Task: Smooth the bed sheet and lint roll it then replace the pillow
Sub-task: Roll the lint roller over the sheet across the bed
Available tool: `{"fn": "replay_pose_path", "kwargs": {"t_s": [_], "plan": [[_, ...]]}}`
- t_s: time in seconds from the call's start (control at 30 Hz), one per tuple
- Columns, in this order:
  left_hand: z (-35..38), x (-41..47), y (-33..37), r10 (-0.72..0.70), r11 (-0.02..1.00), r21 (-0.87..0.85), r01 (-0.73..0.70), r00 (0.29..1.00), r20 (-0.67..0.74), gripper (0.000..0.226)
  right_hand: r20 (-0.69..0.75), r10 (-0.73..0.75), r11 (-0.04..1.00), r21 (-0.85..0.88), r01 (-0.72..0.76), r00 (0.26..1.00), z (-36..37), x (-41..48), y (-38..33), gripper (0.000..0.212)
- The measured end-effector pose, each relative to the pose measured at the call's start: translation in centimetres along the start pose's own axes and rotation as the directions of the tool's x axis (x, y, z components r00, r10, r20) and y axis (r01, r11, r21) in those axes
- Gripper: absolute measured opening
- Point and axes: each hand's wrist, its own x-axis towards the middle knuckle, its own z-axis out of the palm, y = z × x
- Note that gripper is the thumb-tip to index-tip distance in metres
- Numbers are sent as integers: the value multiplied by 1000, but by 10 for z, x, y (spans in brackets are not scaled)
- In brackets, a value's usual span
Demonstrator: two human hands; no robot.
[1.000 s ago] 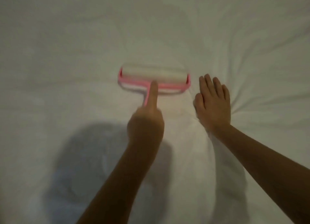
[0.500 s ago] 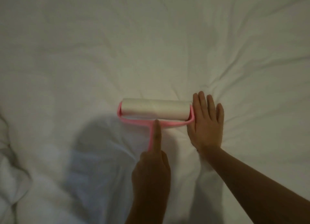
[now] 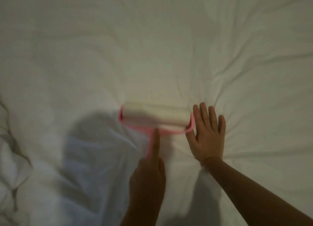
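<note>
Gripping one pink lint roller (image 3: 155, 117) by its handle (image 3: 149, 147), the left hand (image 3: 147, 180) held it on the white bed sheet (image 3: 152, 47). The right hand (image 3: 207, 136) lay flat, fingers straight, just beside its right end. Open sheet stretched beyond, with folds (image 3: 10, 149) bunched at left.

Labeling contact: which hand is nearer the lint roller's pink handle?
Left. The left hand holds the handle, index finger along it; the right hand lies flat on the sheet beside the roller's right end.
</note>
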Motion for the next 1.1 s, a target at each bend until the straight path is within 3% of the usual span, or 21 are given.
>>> {"fn": "replay_pose_path", "kwargs": {"t_s": [0.07,0.13,0.27,0.4,0.53,0.63,0.77,0.93,1.03,1.1], "plan": [[8,-17,-11,-102,995,8,101,992,80,76,3,-8,1000,8,8,1000,1,-19,0,60],[3,-19,-9,-103,993,70,97,991,83,78,17,4,1000,16,-5,1000,2,-33,-1,60],[-12,26,12,64,996,-53,-75,982,-179,70,12,20,1000,10,-20,1000,1,-34,-4,61],[-23,63,32,123,990,-15,-137,930,-346,54,22,20,1000,0,-20,1000,0,-34,-4,61],[3,-1,6,41,997,-51,-54,974,-222,68,53,32,998,44,-34,998,-3,-40,-4,61],[32,-64,-27,12,999,34,-7,988,-153,77,84,7,999,47,-11,996,-5,-69,-2,60],[26,-74,-31,-94,996,18,93,994,58,80,85,27,996,85,-35,996,-5,-117,-7,60],[1,9,9,93,994,-33,-103,971,-221,68,51,45,996,80,-49,998,-3,-123,-10,59],[3,43,15,212,965,-32,-259,851,-480,58,54,46,996,69,-50,997,-3,-123,-9,59],[4,37,13,214,964,-52,-260,880,-424,57,65,42,997,65,-46,997,-5,-123,-10,59]]}}
